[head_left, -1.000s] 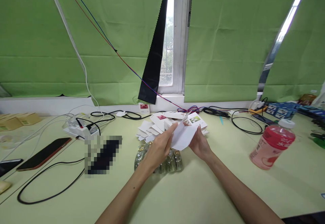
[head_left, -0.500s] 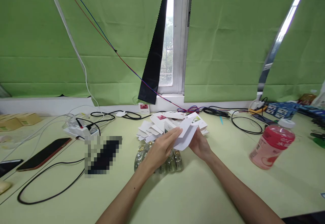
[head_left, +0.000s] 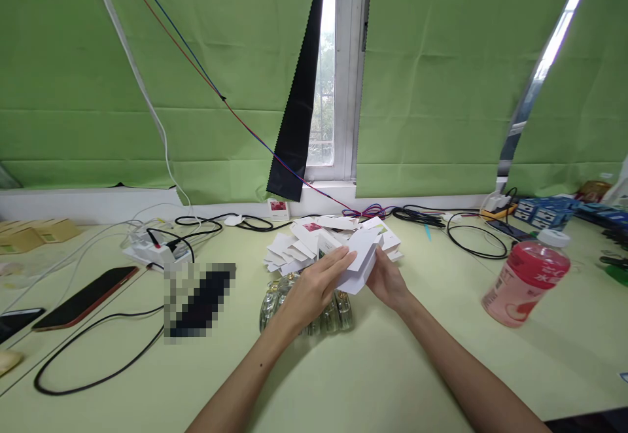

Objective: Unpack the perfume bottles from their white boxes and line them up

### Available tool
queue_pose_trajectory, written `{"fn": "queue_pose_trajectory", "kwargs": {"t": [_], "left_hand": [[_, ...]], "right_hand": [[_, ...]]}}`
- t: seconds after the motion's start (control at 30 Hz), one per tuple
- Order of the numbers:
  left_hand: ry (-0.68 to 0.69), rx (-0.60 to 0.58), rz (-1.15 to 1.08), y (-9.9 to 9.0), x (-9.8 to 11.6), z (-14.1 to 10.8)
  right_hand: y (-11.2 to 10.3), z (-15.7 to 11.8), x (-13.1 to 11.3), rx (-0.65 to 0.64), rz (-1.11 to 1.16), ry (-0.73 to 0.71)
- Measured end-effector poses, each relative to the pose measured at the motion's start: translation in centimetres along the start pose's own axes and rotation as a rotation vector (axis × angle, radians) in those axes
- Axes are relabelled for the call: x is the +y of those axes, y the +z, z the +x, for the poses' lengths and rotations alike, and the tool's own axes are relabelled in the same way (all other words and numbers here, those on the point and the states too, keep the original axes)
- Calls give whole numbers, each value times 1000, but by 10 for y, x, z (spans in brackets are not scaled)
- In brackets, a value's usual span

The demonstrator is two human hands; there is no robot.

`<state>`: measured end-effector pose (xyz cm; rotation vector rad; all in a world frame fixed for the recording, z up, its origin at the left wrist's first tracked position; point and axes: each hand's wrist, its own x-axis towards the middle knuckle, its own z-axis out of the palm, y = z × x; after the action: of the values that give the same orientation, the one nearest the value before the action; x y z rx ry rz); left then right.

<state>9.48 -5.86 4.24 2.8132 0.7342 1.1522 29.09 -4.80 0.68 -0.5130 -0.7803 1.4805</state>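
Between my two hands is a white paper carton (head_left: 357,269), with open flaps toward me. My left hand (head_left: 318,286) grips it from the left, fingers laid along its top flap. My right hand (head_left: 387,279) holds its right side, the thumb up near the edge. Behind it lies a loose pile of white cartons (head_left: 287,253), some flattened, some with small coloured pictures. Under and beside my left forearm stand several small clear glass bottles (head_left: 343,312) with gold-coloured necks, close together and partly hidden by that hand.
A pink-labelled drink bottle (head_left: 524,286) stands to the right. At the left are a phone (head_left: 86,297), a white power strip (head_left: 159,250), a looped black cable (head_left: 73,390) and a blurred-out dark patch (head_left: 201,302). More cables (head_left: 417,216) run along the window sill.
The carton has tilted slightly and its flaps sit closer together. My left hand has shifted a little to the right; my right hand has barely moved.
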Motion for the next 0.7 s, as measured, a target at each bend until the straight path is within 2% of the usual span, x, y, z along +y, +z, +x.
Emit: {"fn": "queue_pose_trajectory", "kwargs": {"t": [0.7], "left_hand": [[37, 5, -14, 2, -1, 0]], "right_hand": [[4, -1, -1, 55, 46, 14]]}}
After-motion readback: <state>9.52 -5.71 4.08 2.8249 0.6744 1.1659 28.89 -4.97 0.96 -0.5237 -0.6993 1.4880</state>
